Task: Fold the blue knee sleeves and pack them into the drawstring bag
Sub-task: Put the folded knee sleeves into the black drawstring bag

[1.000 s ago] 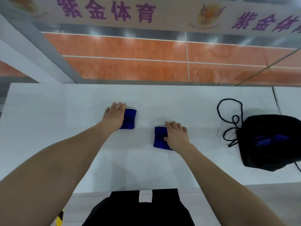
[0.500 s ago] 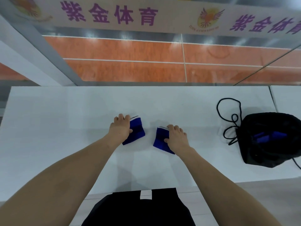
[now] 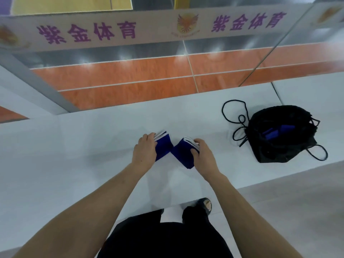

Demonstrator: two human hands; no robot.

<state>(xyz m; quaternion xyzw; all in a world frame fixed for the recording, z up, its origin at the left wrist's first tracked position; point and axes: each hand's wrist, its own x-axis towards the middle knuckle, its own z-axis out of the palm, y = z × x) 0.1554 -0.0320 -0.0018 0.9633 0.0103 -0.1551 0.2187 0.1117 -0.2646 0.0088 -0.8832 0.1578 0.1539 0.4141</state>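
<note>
Two folded blue knee sleeves with white edges sit close together on the white table (image 3: 74,155). My left hand (image 3: 145,152) grips the left sleeve (image 3: 162,148) from its left side. My right hand (image 3: 203,157) grips the right sleeve (image 3: 181,155) from its right side. The two sleeves are tilted toward each other and nearly touch at their lower inner corners. The black drawstring bag (image 3: 279,146) lies open at the right, with more blue fabric (image 3: 273,132) showing inside it.
The bag's black cord (image 3: 234,116) loops over the table left of the bag. A seam (image 3: 277,94) splits the table at far right. Behind the table runs an orange floor and a banner with purple characters. My dark trousers and a foot show below the front edge.
Both hands have slid the sleeves toward each other and turned them so their inner corners nearly meet. The view has shifted, so the table looks tilted and the bag sits higher.
</note>
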